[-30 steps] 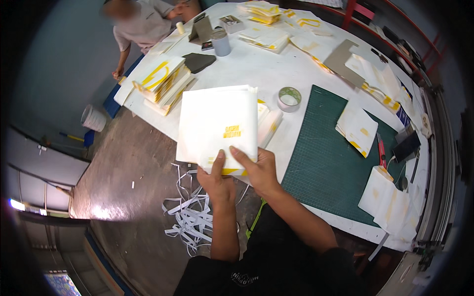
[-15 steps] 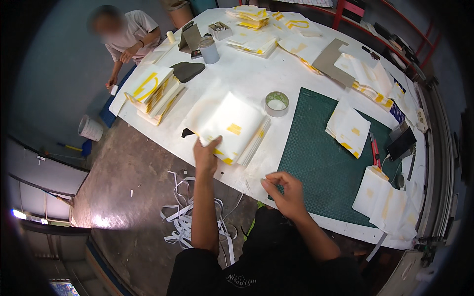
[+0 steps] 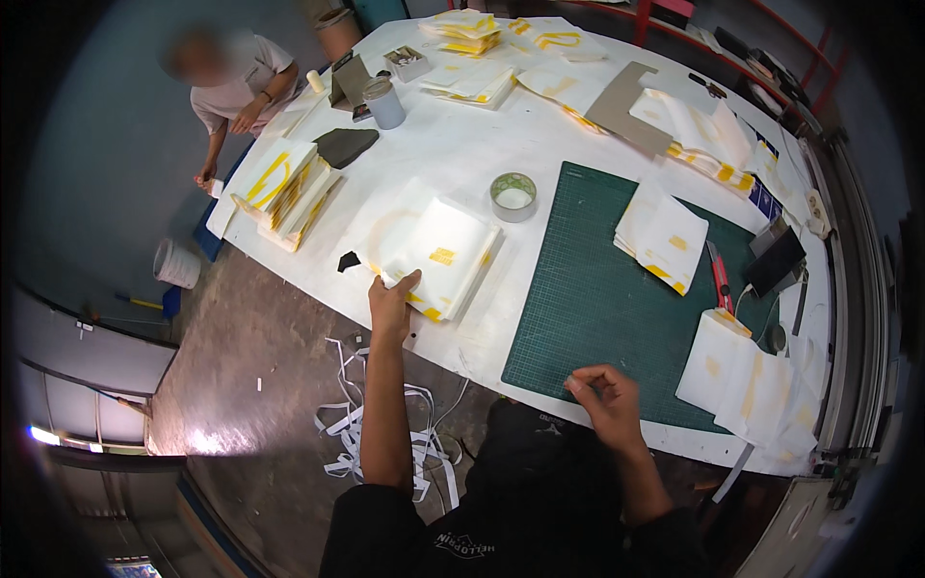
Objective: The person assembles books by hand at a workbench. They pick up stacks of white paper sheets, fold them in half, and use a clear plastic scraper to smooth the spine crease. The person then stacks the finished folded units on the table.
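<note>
In front of me on the white table lies a stack of thin white folded sheets (image 3: 445,246) with yellow print. My left hand (image 3: 393,301) grips its near left corner, thumb on top; the other fingers are partly hidden. My right hand (image 3: 605,397) is over the near edge of the green cutting mat (image 3: 568,299), fingers curled toward the thumb, with nothing visible in them. A roll of tape (image 3: 514,197) lies just beyond the stack. More white sheets (image 3: 663,236) rest on the mat, beside a red utility knife (image 3: 719,277).
A taller pile of sheets (image 3: 289,197) stands at the table's left. A grey can (image 3: 384,104) and a small box (image 3: 408,64) are farther back. A co-worker (image 3: 241,87) is beyond the left edge. White strips (image 3: 429,438) litter the floor. A phone (image 3: 777,262) is at right.
My right hand has moved right, from beside the mat's near left corner to over its near edge. My left hand keeps its grip on the stack. The whole view has shifted slightly.
</note>
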A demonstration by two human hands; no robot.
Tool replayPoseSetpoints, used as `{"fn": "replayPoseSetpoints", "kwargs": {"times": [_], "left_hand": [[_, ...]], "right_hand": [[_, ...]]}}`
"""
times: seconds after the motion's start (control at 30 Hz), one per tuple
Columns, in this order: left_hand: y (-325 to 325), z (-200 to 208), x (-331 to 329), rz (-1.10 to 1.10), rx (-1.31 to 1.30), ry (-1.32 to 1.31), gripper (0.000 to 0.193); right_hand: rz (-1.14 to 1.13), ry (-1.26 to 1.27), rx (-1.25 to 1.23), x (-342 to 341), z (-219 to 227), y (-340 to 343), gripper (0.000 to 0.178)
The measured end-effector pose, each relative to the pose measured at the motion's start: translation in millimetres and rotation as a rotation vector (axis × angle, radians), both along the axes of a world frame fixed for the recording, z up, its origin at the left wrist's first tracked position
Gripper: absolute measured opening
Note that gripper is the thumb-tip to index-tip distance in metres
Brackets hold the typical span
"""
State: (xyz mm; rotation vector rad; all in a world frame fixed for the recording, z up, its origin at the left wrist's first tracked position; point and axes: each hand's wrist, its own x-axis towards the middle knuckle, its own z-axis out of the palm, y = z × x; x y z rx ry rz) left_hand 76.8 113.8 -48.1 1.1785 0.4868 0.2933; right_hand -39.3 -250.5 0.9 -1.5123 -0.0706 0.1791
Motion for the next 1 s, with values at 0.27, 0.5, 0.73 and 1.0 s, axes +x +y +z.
{"fn": "replayPoseSetpoints", "kwargs": {"times": [0.27, 0.5, 0.73, 1.0], "left_hand": [[-5.8, -8.9, 2.5, 0.046, 0.139, 0.007, 0.039], [-6.3, 19.8, -8.9, -0.039, 0.252, 0.233, 0.044], [7.5, 27.9, -30.5, -0.012, 0.496, 0.41, 0.069], [-30.5, 21.7, -94.6, 0.317, 0.585, 0.09, 0.06]], "right_hand": [[-0.076, 0.0, -0.079, -10.3, -12.4, -37.2, 0.015], [-0.559, -0.111, -0.502, 93.7, 1.4, -131.1, 0.032], [-0.524, 0.387, -0.573, 227.9, -11.2, -179.1, 0.062], [-0.579, 0.32, -0.364, 295.4, -87.3, -184.1, 0.051]]}}
